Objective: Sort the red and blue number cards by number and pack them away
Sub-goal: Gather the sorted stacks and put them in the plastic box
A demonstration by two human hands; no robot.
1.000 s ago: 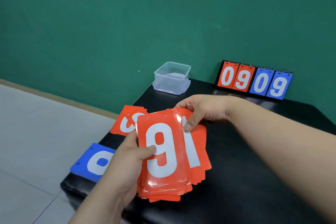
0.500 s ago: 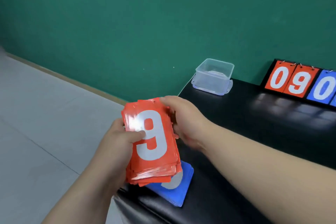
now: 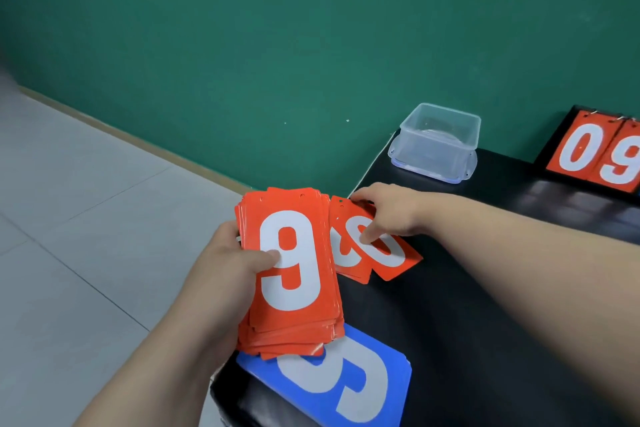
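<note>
Presently left hand [image 3: 221, 274] grips the red card stack [image 3: 294, 253], 9 uppermost. Right hand [image 3: 391, 211] pinches loose red cards [image 3: 384, 255] lying on the black bench [image 3: 485, 288].

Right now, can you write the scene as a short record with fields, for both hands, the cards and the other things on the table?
left hand: holds the red stack, 9 on top
right hand: grips the loose red cards lying on the black table, thumb on a 0
blue cards: flat at the table's near corner, partly hidden by the red stack
clear box: no lid on top, far edge
scoreboard: upright, shows red 0 and 9
</note>
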